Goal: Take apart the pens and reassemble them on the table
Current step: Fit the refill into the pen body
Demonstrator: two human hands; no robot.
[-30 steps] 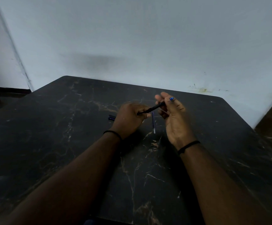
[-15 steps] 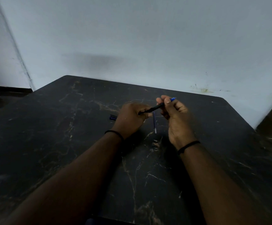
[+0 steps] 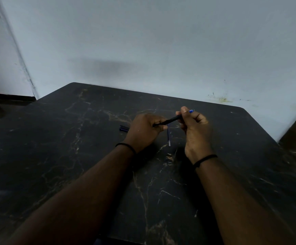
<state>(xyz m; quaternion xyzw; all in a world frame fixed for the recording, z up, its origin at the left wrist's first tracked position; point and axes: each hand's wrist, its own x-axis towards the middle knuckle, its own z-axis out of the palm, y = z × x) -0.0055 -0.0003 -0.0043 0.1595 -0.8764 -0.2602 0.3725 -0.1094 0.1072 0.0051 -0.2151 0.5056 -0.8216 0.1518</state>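
So right now you've got the pen (image 3: 170, 120) held up off the counter (image 3: 73, 156), strung between both hands, and that's really the whole story for the next move. Its long axis runs low-left to high-right: the near end disappears into your left hand (image 3: 143, 129), whose fingers are curled around it, and the far end with the blue tip sticks out past your right hand (image 3: 195, 131), which pinches the barrel up near the thumb and fingertips. Both hands are basically equally close since each has an end, so my guess is any pull or twist has to go along that slanted line, hands moving apart rather than sideways. Right under the pen, lying on the counter between your hands, there's a thin blue refill (image 3: 168, 137) pointing roughly toward you, nearly crosswise to the pen. It looks closer to your left hand. Just past your left hand's knuckles there's a small dark blue piece (image 3: 123, 129), probably a cap or another pen, too small to tell for sure. I'd watch the refill doesn't get knocked if you drop your hands.
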